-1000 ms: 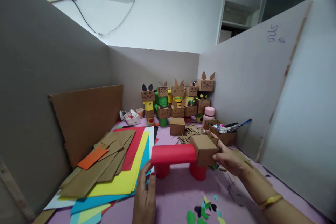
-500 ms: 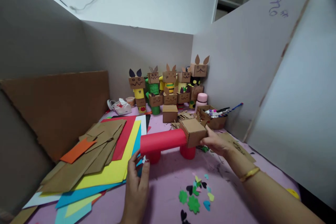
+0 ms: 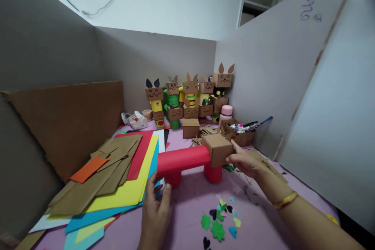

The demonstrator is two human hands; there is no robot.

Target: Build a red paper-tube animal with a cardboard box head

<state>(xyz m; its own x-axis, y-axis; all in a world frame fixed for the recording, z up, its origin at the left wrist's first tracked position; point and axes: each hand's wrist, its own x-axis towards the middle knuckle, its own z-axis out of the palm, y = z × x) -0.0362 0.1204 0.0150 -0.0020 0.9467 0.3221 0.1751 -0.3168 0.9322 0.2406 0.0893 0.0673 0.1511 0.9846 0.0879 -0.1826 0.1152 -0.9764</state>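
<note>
A red paper tube (image 3: 183, 160) lies crosswise on two short red cylinder legs, the left leg (image 3: 173, 179) and the right leg (image 3: 213, 174). A plain cardboard box (image 3: 217, 150) sits at the tube's right end like a head. My right hand (image 3: 243, 159) grips this box from its right side, the far fingers partly hidden behind it. At the tube's left end is my left hand (image 3: 156, 203), its fingers curved up beside the rim and its thumb apart. Whether those fingertips touch the tube I cannot tell.
Cardboard pieces (image 3: 117, 175) lie on coloured paper sheets (image 3: 117, 199) at left. Small foam shapes (image 3: 218, 230) are scattered in front. Behind stand several box-headed animal figures (image 3: 190, 86), another cardboard box (image 3: 190, 128), a pink bottle (image 3: 226, 113) and a pen box (image 3: 241, 137).
The view has shifted slightly. My left thumb has moved a little away from its fingers. My right hand keeps its hold on the cardboard box.
</note>
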